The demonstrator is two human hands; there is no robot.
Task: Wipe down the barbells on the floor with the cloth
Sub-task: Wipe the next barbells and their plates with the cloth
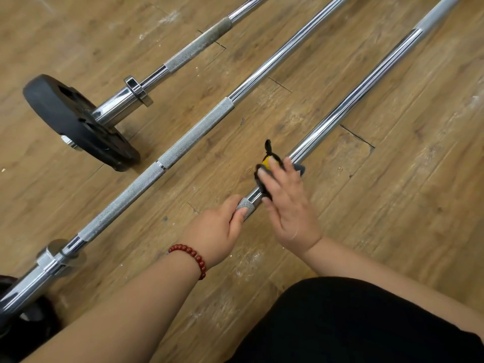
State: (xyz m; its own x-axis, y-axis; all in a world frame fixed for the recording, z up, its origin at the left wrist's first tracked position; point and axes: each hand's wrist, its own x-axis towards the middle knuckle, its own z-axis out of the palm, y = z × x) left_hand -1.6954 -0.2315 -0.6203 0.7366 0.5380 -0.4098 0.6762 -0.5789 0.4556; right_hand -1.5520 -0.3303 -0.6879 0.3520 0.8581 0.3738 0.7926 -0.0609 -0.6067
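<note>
Three chrome barbells lie side by side on the wooden floor, running from lower left to upper right. On the nearest barbell (353, 100) my left hand (222, 229) grips the knurled section. Just beyond it, my right hand (285, 203) presses a dark cloth with a yellow patch (268, 163) onto the smooth shaft, fingers straight over the cloth. The middle barbell (196, 132) and the far barbell (183, 58) lie untouched to the left.
A black weight plate (70, 121) sits on the far barbell's sleeve at the left. The middle barbell's collar (52, 258) and another dark plate (15, 323) are at the lower left. My dark-clothed knee (353, 323) fills the lower right.
</note>
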